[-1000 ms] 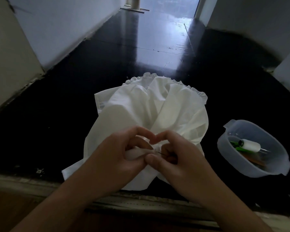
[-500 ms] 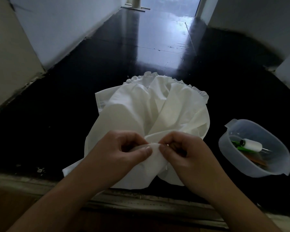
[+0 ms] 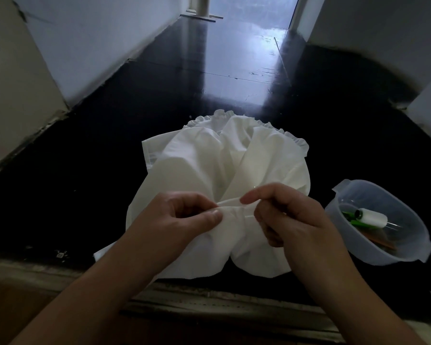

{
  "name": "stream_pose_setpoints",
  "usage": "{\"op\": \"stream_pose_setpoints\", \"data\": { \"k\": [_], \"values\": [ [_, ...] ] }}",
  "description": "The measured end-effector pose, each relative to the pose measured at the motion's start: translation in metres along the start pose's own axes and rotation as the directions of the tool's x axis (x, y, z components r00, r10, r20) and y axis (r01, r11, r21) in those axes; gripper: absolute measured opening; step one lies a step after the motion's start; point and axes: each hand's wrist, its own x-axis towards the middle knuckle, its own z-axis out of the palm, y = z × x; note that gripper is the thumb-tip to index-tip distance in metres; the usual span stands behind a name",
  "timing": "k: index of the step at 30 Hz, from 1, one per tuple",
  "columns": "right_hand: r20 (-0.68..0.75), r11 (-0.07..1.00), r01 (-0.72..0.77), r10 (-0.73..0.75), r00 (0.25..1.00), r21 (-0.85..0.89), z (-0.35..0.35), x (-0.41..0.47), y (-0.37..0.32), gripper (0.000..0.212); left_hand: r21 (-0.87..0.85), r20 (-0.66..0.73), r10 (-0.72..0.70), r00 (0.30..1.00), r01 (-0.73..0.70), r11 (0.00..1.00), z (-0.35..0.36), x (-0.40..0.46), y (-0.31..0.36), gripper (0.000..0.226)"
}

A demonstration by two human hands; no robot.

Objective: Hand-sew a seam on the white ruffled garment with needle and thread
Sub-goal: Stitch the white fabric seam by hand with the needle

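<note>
A glossy black floor fills most of the frame, running up to a bright reflection at the top centre, with pale walls along the upper left and upper right. In the middle lies the white ruffled cotton garment, its frilled edge toward the top and its near folds lifted between the two hands. The left hand, lower centre-left, has its grip clamped on a gathered fold, thumb pressed over the cloth. The right hand, lower centre-right, has its grip curled into the same fold, forefinger stretched leftward along it. At the right edge sits a translucent plastic tub holding a white spool of thread and green-handled tools. The needle cannot be made out
</note>
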Motion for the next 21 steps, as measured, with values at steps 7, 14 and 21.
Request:
{"op": "stream_pose_setpoints", "data": {
  "k": [7, 14, 21],
  "values": [
    [0.029, 0.997, 0.078, -0.078, 0.997, -0.011, 0.0064, -0.0056, -0.0033, 0.020, -0.053, -0.020, 0.007, 1.000, -0.008, 0.999, 0.0034, 0.0003, -0.0013, 0.012],
    [-0.019, 0.983, 0.108, -0.112, 0.994, -0.148, 0.0107, -0.0056, 0.0003, 0.019, -0.034, 0.014, 0.044, 0.999, -0.044, 0.998, 0.0029, -0.0005, 0.0005, 0.013],
    [-0.020, 0.983, 0.102, -0.106, 0.994, -0.151, 0.0110, -0.0048, -0.0003, 0.020, -0.013, 0.018, 0.059, 0.998, -0.059, 0.998, 0.0018, -0.0004, -0.0004, 0.013]
  ]
}}
